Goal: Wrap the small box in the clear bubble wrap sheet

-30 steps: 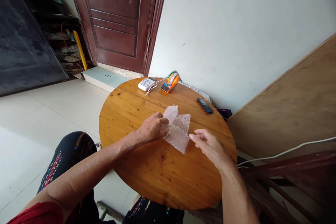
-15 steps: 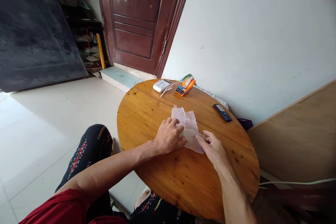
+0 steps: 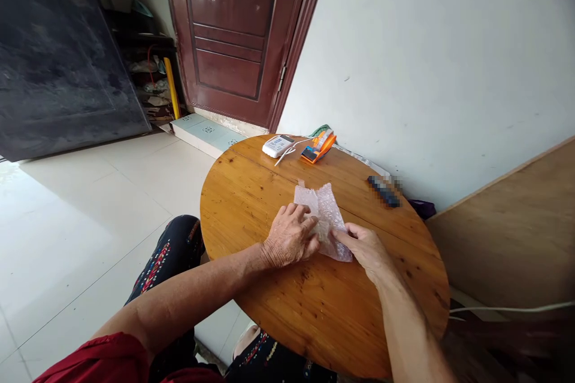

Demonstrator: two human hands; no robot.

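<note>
A pinkish, see-through sheet of bubble wrap [image 3: 330, 210] lies folded and crumpled near the middle of the round wooden table. From the left, my left hand [image 3: 294, 234] presses down on it with curled fingers, covering its left part. At the right edge, my right hand [image 3: 363, 246] pinches the wrap between thumb and fingers. Whether anything lies inside the folds, I cannot tell.
On the round table [image 3: 242, 191] a white device with a cable [image 3: 277, 146] and an orange tape dispenser [image 3: 317, 148] stand at the back. A dark, blurred object [image 3: 383, 191] lies at the right. The wall [image 3: 426, 72] rises behind.
The wrap's right flap has swung inward and now lies along the left part, closing the notch at the top. My right hand has closed on its edge. My left hand has barely moved.
</note>
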